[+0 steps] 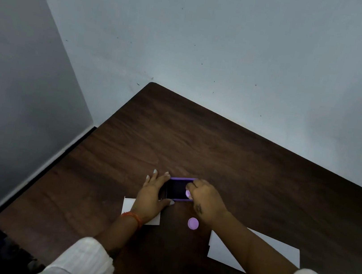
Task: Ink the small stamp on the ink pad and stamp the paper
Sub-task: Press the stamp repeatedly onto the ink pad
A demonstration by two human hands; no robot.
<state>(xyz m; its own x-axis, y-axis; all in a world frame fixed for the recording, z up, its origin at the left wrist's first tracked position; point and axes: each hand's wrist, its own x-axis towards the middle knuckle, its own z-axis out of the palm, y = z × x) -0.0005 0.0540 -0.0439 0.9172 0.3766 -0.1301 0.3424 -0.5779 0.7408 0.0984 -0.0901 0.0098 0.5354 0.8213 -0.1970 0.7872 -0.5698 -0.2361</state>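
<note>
Small lilac round-topped plastic stamp (188, 193): judged light, rigid and a little slick, so best pinched at the sides of its cap w/ fingertips, leaving the printing face free. It is showing only as a pale lilac disc, partly hidden by the fingers; the underside is not visible. The right hand (204, 202) is gripping the stamp from above, holding it over or on the dark inked surface at the right end of the purple-rimmed rectangular ink pad (178, 189); whether the face is touching ink cannot be told. The left hand (151, 194) is lying flat w/ fingers spread against the pad's left end, steadying it rather than closing round anything; an orange thread band is circling that wrist. A second lilac round cap or stamp (193, 223) is sitting alone on the dark wood-grain table (264, 172), just near of the pad. A white sheet of paper (275, 252) is lying nearer, to the right, partly under the right forearm; a smaller white slip (128, 206) is lying under the left wrist. Paper is thin and apt to slide when pressed, so prob. needs holding.
</note>
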